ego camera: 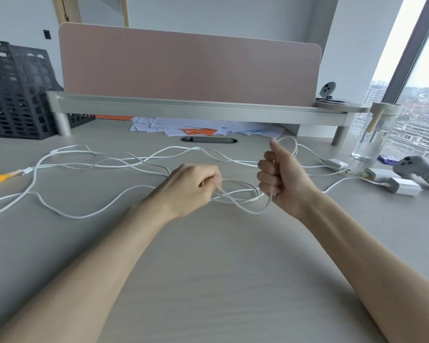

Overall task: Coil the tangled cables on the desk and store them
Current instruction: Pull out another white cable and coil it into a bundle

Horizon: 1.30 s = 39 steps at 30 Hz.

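Note:
Several white cables (pixel 104 162) lie tangled across the grey desk (pixel 208 268), running from its left edge to the right. My right hand (pixel 280 177) is a fist with the thumb up, closed around a few loops of white cable that hang below it. My left hand (pixel 196 184) pinches a strand of the same white cable just left of those loops. White chargers (pixel 337 164) and plug adapters (pixel 404 186) sit at the cables' right ends. A yellow connector cable (pixel 0 178) lies at the far left.
A raised shelf (pixel 183 110) with a pink divider panel (pixel 188 65) spans the back, papers (pixel 203 127) under it. A black mesh file rack (pixel 15 90) stands back left. A glass jar (pixel 374 134) and a grey controller (pixel 421 172) sit at the right.

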### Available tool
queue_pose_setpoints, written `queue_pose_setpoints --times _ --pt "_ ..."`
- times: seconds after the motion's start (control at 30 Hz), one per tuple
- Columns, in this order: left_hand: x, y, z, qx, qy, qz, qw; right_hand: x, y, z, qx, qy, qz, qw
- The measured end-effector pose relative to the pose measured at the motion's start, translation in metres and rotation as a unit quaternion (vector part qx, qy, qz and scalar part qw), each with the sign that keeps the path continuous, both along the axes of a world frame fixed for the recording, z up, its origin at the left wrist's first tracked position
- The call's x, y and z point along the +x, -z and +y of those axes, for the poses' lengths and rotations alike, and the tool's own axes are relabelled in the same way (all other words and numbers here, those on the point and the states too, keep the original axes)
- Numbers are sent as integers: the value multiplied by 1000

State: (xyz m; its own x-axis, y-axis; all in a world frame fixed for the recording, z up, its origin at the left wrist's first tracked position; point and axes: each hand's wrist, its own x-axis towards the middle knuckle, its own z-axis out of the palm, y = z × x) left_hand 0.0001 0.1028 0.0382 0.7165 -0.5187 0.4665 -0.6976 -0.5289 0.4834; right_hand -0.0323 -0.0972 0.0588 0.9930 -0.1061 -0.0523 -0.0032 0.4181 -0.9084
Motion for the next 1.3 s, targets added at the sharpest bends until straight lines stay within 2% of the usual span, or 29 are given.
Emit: queue_pose_setpoints --times 0.1,0.2,0.4,0.47,0.53,0.63,0.7,0.73,0.8,0.83,0.87,0.97,1.03,1.1,1.2,1.3 --pt "-12 8 -13 91 20 8 996 2 0 -3 45 57 -24 997" --pt "-30 11 -38 83 59 39 994 3 1 5 62 61 -35 996" --pt "-27 14 -41 123 65 -46 989 3 -2 2 102 66 -28 992" --pt "-24 15 -36 154 65 -49 985 2 -2 -1 91 76 -26 993" --pt "-20 18 -33 141 56 -44 988 0 -1 1 49 86 -25 995" --pt "-14 17 -29 81 50 -35 995 -2 0 5 -79 109 -38 990" --pt "-12 9 -27 76 35 -64 994 -2 3 8 -251 111 -58 960" --pt "-13 3 -25 83 32 -80 993 -2 7 9 -366 99 -66 923" --pt "-11 -6 -17 92 48 -92 990 -2 13 15 -573 47 -57 816" --pt "-9 -9 -12 88 58 -89 990 -4 15 17 -627 11 -39 778" --pt "-6 -12 -7 73 63 -80 992 -5 15 17 -640 -24 -17 767" --pt "-1 -13 -1 -32 54 -56 996 -14 5 17 -557 -142 52 817" --pt "-4 -14 -5 -86 49 -61 993 -20 -1 18 -523 -206 73 824" --pt "-6 -13 -9 -125 59 -55 989 -21 0 20 -515 -251 71 817" --pt "-8 -11 -14 -173 72 -4 982 -21 6 22 -525 -273 53 804" --pt "-9 -11 -17 -168 59 7 984 -20 13 23 -497 -249 15 831"
